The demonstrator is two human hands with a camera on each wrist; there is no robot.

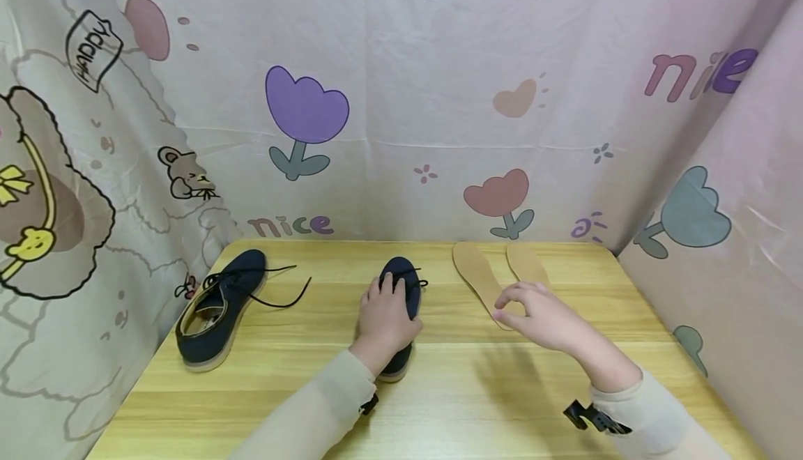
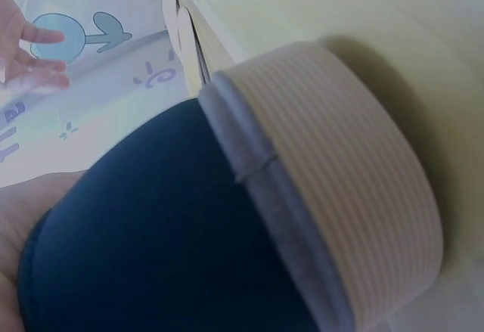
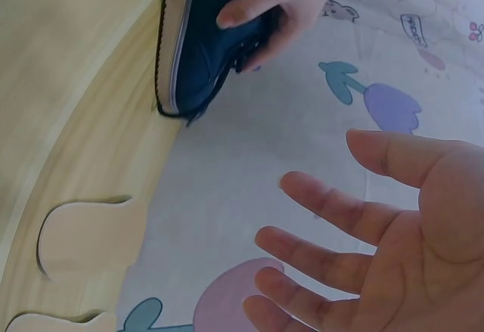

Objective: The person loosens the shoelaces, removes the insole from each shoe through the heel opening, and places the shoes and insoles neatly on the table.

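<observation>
A dark navy lace-up shoe (image 1: pixel 399 362) with a pale sole stands in the middle of the table. My left hand (image 1: pixel 387 313) grips it from above, thumb on its right side and fingers across the laces. In the left wrist view the heel of this shoe (image 2: pixel 166 218) fills much of the picture. My right hand (image 1: pixel 539 317) hovers near the close end of two tan insoles, the left insole (image 1: pixel 473 272) and the right insole (image 1: pixel 527 263). Its fingers are spread and loosely bent in the right wrist view, with nothing in the palm (image 3: pixel 446 249).
A second navy shoe (image 1: pixel 219 313) lies at the table's left side, its laces loose and trailing right. The wooden table (image 1: pixel 314 390) is bounded by a printed curtain (image 1: pixel 401 97) at the back and on both sides.
</observation>
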